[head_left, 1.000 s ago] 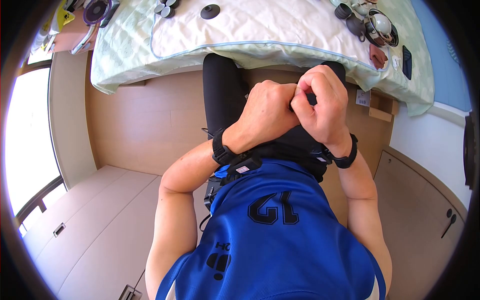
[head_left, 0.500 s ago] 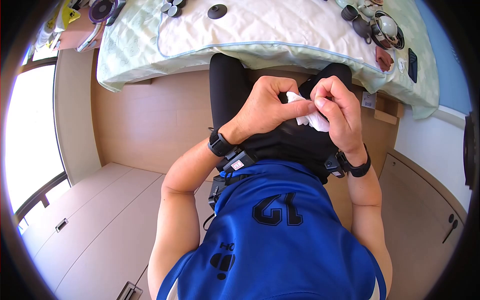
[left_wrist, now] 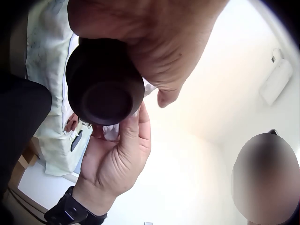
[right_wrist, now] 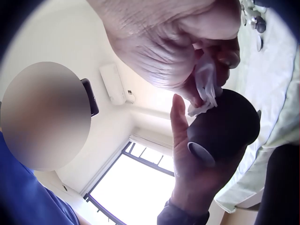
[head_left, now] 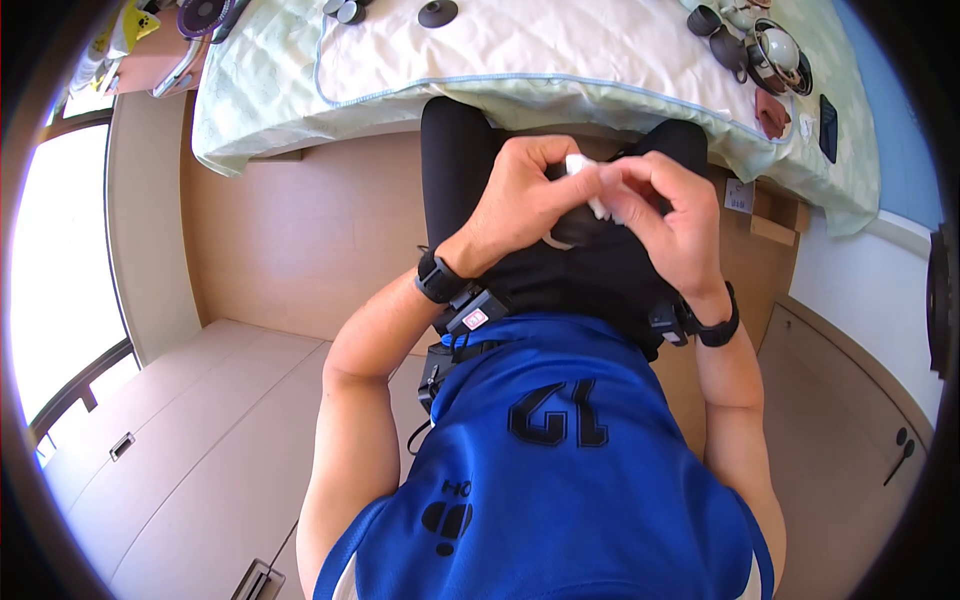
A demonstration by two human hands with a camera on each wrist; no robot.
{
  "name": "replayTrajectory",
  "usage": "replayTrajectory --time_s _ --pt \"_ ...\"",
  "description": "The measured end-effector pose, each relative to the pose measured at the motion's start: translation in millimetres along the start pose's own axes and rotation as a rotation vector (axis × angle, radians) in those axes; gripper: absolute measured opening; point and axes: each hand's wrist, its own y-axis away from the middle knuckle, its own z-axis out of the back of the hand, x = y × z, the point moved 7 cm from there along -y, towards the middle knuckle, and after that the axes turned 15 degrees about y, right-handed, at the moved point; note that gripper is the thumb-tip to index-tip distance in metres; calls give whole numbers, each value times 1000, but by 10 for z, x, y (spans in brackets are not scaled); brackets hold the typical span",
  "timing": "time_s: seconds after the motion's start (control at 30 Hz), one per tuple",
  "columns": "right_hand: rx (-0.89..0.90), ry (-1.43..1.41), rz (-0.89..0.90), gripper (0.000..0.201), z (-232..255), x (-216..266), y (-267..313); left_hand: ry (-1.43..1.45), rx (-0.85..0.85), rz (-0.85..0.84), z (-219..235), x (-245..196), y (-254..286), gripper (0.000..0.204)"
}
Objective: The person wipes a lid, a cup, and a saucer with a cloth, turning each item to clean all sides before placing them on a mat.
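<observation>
In the head view my left hand is in front of me above my lap. It grips a dark round cup, tilted so that its base shows in the left wrist view. My right hand is close against it, fingertips blurred at the cup's rim. Between its fingers it pinches a crumpled white tissue, part of which goes over the rim in the right wrist view. A white end of the tissue also shows by my left thumb in the head view. The inside of the cup is hidden.
Ahead is a table with a quilted cloth. On it are a dark lid, small grey cups, a dark teapot, a metal bowl with a pale pot, a brown cloth and a phone.
The tissue, hidden at first, came into view between my hands, then drew in to a small white end by the left thumb. My right fingers have shifted left against the cup.
</observation>
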Motion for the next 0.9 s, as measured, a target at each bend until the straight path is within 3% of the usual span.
replayTrajectory --time_s 0.07,0.17,0.23,0.37,0.47,0.53,0.6,0.7,0.8,0.9 --pt "-68 22 -17 13 14 -30 -7 116 -39 125 65 123 0 33" --pt "-236 61 42 17 95 -97 -47 325 -232 99 172 141 -69 40" --pt "-314 -26 42 19 120 -148 -47 435 -250 105 269 174 -119 31" --pt "-180 -20 81 22 -27 -8 -74 682 -259 219 277 240 -124 28" --pt "-194 25 105 23 -70 -105 -152 780 -196 254 191 238 -96 28" --pt "-312 32 -12 25 -21 -322 -194 851 -192 299 178 282 -100 33" --pt "-356 -220 -147 27 -2 -455 -172 963 -212 355 163 313 -91 36" --pt "-317 -289 -188 29 -11 -351 -94 1005 -239 350 151 321 -103 42" --pt "-213 -297 -42 29 -179 -219 -114 1060 -212 338 95 344 -122 46" --pt "-265 -406 -37 28 -235 -224 -129 1109 -197 310 41 287 -102 48"
